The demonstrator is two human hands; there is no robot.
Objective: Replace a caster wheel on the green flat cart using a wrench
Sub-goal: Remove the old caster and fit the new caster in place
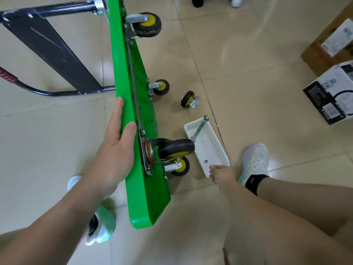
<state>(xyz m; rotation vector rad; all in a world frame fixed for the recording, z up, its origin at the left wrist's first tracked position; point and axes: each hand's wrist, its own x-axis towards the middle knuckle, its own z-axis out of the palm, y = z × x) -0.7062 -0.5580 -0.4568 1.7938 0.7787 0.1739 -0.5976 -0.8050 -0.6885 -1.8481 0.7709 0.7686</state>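
Observation:
The green flat cart (131, 104) stands on its long edge on the tiled floor, wheels pointing right. My left hand (116, 146) holds its upper edge, fingers on the deck side and thumb over the rim. A caster (172, 150) with a black tyre and yellow hub sits on the underside by my hand. A loose caster wheel (189, 99) lies on the floor to the right. A white perforated basket (212, 150) holds a wrench (200, 129) and a small nut (206, 161). My right hand (222, 174) reaches into the basket's near end, fingers curled; what they pinch is hidden.
The cart's black folding handle (51, 46) lies on the floor to the left. Cardboard boxes (332, 88) stand at the right edge. My feet in white shoes (256, 161) flank the cart. Another person's shoes (236, 0) show at the top.

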